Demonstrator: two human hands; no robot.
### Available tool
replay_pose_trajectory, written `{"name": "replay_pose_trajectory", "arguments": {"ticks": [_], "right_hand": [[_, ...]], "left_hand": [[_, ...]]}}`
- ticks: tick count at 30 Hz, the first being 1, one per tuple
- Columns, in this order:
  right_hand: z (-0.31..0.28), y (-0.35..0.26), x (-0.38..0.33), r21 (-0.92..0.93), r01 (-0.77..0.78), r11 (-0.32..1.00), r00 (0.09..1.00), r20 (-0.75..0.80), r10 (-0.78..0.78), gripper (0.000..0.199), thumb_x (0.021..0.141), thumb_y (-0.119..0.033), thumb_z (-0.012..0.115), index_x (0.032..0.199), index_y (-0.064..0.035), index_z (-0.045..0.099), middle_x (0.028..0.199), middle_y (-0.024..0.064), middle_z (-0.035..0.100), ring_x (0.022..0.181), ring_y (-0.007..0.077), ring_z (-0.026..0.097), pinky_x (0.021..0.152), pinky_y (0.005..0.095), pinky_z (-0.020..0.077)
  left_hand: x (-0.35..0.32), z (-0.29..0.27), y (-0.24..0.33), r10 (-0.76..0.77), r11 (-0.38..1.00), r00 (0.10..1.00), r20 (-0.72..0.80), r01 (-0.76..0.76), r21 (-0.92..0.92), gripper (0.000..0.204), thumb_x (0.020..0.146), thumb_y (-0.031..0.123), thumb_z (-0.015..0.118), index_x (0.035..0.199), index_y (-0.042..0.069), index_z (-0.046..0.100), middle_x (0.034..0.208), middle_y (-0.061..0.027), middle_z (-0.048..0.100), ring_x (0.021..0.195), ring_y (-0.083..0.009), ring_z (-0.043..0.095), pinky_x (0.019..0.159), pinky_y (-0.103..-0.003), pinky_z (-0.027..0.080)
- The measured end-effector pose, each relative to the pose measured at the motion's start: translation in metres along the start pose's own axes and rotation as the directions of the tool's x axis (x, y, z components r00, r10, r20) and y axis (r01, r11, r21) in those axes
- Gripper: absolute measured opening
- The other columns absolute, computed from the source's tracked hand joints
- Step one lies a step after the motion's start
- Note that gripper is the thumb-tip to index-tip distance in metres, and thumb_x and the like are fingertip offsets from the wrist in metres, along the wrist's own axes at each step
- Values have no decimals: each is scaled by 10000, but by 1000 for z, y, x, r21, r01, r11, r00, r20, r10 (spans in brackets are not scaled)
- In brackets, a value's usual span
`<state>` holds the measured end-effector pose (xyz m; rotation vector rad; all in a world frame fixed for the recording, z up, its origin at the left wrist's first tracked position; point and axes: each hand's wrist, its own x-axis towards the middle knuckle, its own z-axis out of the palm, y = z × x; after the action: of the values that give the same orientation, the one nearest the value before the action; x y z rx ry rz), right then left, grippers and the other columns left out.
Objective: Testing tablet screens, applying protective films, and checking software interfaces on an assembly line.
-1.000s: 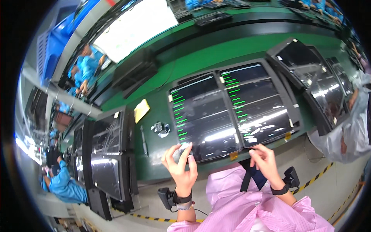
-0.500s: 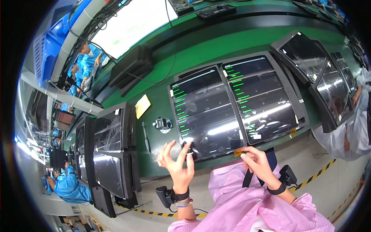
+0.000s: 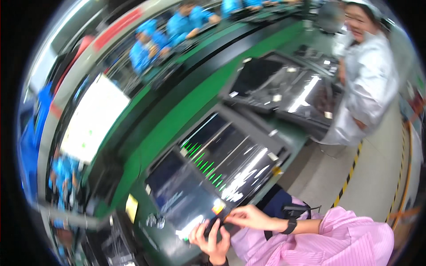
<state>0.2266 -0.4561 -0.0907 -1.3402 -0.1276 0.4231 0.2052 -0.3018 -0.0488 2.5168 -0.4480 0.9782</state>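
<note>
Two dark display panels lie side by side in front of me. On the left panel (image 3: 171, 181) the screen is a dim bluish black with faint marks, while the right panel (image 3: 230, 153) carries rows of green lines. My left hand (image 3: 211, 239) is at the left panel's near edge, its fingers spread over a dark area, blurred by motion. At the panel's near right corner, my right hand (image 3: 250, 217) pinches a small orange tab (image 3: 227, 219). Close by, a yellow-and-red patch (image 3: 218, 206) shows on the panel.
More panels (image 3: 284, 84) are stacked at the far right, beside a co-worker in a white smock (image 3: 370, 75). A yellow note (image 3: 132, 208) and a small clear-looking object (image 3: 155, 220) lie left. Dark panels (image 3: 113, 244) stand at lower left, and a bright monitor (image 3: 95, 117) behind.
My view has swung right, bringing the co-worker in. The left panel's green lines are gone and its screen looks bluish. My hands are closer together at the panel's near edge.
</note>
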Motion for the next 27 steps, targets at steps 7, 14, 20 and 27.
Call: {"name": "replay_pose_trajectory", "arguments": {"ticks": [7,14,20,27], "right_hand": [[-9,7,5,-223,224,949,974,24,-225,253,889,-233,571,994,-10,632,566,7,535,497,35,446,455,214,348],[-8,12,5,-79,269,960,963,2,-270,280,866,-301,553,941,-43,630,553,50,517,493,102,412,475,278,326],[-12,10,6,-178,241,954,970,56,-235,283,870,-296,553,940,-33,631,557,57,538,486,95,442,467,271,339],[-17,4,1,120,102,988,995,4,-103,291,896,-254,545,990,8,632,771,67,669,589,89,563,547,233,445]], "left_hand": [[9,17,11,86,996,995,-42,-86,-4,161,725,119,675,884,106,692,985,-125,563,948,-319,506,831,-435,408],[12,19,13,179,984,983,-35,-178,20,139,749,132,663,878,88,685,960,-126,558,900,-319,520,776,-432,424],[11,19,13,140,989,990,-5,-139,50,152,726,128,688,873,89,690,954,-130,547,913,-319,521,800,-433,424],[8,23,12,78,997,997,18,-79,16,160,730,130,688,884,84,680,966,-112,558,967,-310,502,853,-434,405]]}}
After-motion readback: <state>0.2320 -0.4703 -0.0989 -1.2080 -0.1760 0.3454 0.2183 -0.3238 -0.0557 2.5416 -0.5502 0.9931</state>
